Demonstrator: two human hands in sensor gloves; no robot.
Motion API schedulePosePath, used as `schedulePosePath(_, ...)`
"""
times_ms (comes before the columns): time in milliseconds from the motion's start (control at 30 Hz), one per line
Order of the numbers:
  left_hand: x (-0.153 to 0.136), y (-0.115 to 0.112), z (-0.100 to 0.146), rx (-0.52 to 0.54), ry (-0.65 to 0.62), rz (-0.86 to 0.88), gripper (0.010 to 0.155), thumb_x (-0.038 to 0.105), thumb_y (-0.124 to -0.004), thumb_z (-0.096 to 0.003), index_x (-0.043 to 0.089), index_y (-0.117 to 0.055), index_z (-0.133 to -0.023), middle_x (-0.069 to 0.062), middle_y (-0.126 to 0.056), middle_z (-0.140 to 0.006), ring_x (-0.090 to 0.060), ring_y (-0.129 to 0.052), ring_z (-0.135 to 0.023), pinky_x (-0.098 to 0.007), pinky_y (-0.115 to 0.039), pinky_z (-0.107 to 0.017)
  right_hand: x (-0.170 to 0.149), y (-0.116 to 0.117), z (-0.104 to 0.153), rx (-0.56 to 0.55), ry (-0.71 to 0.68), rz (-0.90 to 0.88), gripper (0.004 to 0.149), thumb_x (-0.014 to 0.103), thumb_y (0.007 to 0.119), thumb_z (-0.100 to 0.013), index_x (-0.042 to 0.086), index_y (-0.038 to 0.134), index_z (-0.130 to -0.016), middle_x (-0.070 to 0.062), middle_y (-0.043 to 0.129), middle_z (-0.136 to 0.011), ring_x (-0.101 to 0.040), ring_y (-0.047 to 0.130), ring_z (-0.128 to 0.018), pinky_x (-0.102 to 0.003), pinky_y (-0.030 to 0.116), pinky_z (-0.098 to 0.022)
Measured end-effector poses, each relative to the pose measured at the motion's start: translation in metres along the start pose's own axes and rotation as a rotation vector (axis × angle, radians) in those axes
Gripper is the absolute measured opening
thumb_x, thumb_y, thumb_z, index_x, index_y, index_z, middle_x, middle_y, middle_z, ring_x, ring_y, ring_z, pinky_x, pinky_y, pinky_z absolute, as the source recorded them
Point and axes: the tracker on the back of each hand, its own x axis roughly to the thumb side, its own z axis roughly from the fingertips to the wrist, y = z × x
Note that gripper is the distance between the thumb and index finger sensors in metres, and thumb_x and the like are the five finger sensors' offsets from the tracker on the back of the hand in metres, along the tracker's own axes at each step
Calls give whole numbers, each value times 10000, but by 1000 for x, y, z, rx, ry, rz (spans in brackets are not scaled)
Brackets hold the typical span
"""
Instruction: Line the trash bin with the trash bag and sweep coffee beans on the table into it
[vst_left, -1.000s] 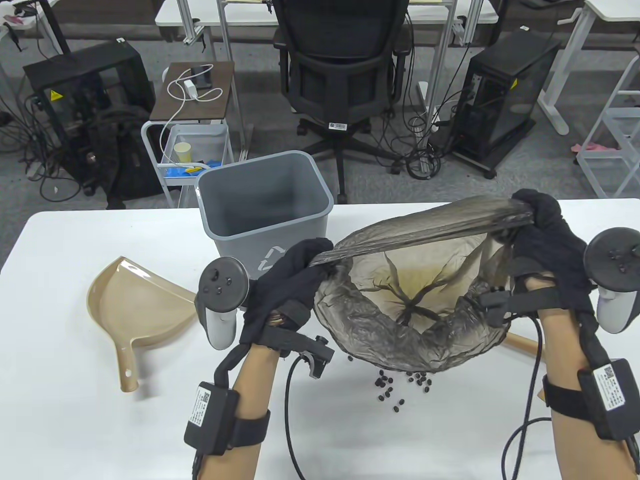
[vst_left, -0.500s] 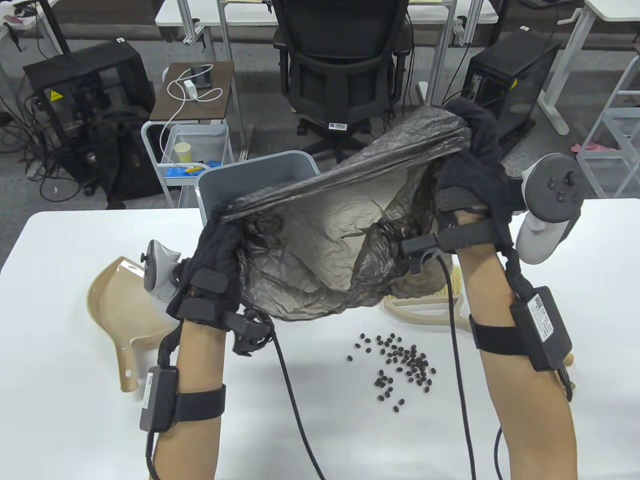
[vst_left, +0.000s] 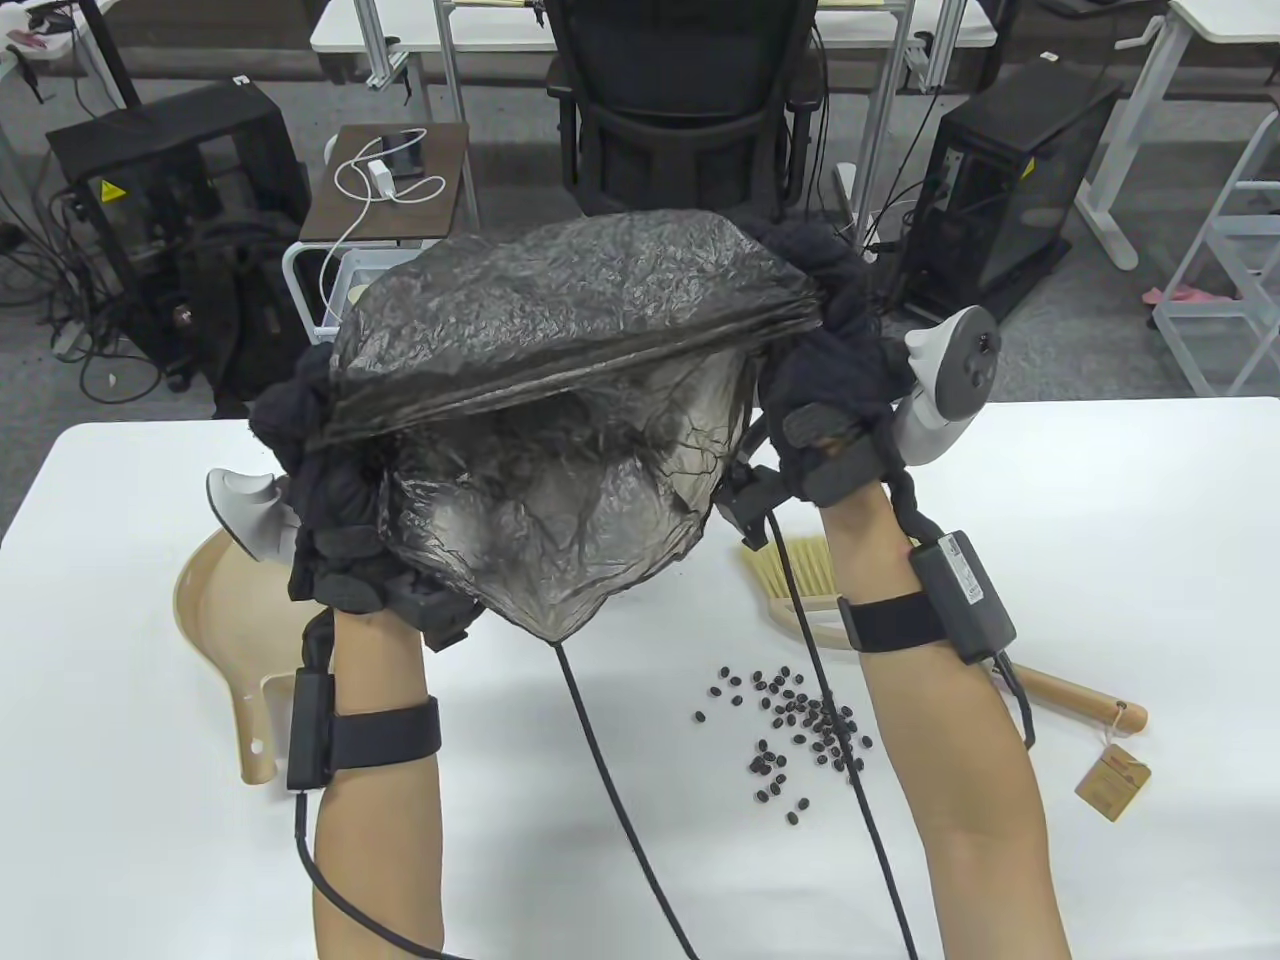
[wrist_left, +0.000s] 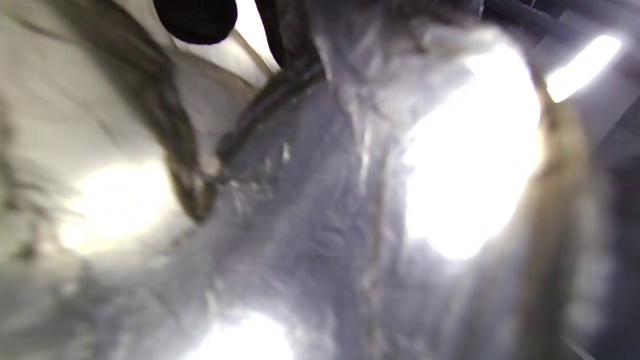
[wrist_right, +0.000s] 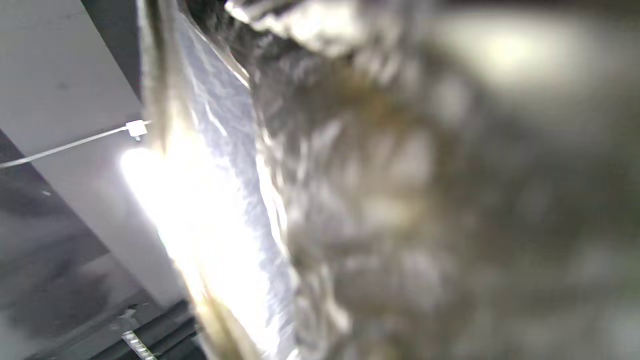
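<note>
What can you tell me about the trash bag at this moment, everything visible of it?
The trash bag is thin, crinkled, translucent grey-black plastic. It is held up off the table, mouth stretched wide between the left hand and the right hand, each gripping its rim. Its gathered bottom sags toward the camera. It billows in front of where the bin would be, hiding it. Both wrist views show only blurred plastic.
</note>
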Motion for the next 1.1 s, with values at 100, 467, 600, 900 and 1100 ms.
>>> schedulePosePath(100, -1, 40, 25, 127, 199, -357, 343, 287, -631, -647, 458, -666, -943, 168, -748, -1119, -168, -697, -1102, -559, -610, -796, -30, 2, 11, -38, 164, 196, 409, 334, 576, -558, 444, 547, -951, 17, 716, -1040, -302, 770, -950, -508, 503, -766)
schedulePosePath(467, 37, 44, 30, 201, 466, -741, 400, 339, -670, -652, 321, -656, -1050, 27, -783, -1107, -279, -809, -987, -559, -651, -733, -19, -5, 8, -112, 323, 418, 413, 377, 588, -575, 358, 536, -984, -22, 747, -997, -342, 779, -894, -547, 564, -712)
schedulePosePath(600, 23, 19, 7, 181, 509, -601, 405, 330, -663, -653, 294, -655, -1057, -3, -779, -1105, -287, -824, -963, -559, -655, -721, -1, -6, 4, -166, 351, 540, 416, 414, 577, -580, 362, 519, -988, -6, 741, -1003, -324, 785, -897, -530, 574, -715)
schedulePosePath(900, -3, 45, 4, 461, 743, -736, 420, 360, -599, -672, 279, -586, -1084, -25, -727, -1122, -277, -792, -976, -545, -633, -736, -39, 1, 1, 122, 716, 508, 748, 530, 679, -554, 230, 259, -1095, -174, 302, -1157, -494, 313, -1041, -631, 287, -740)
schedulePosePath(1100, -13, 67, 18, 547, 751, -597, 422, 377, -558, -686, 268, -545, -1092, -18, -708, -1119, -245, -809, -952, -504, -661, -720, -25, -35, 20, -96, 496, 213, 832, 541, 755, -535, 225, 224, -1093, -151, 349, -1147, -461, 444, -1023, -607, 427, -732)
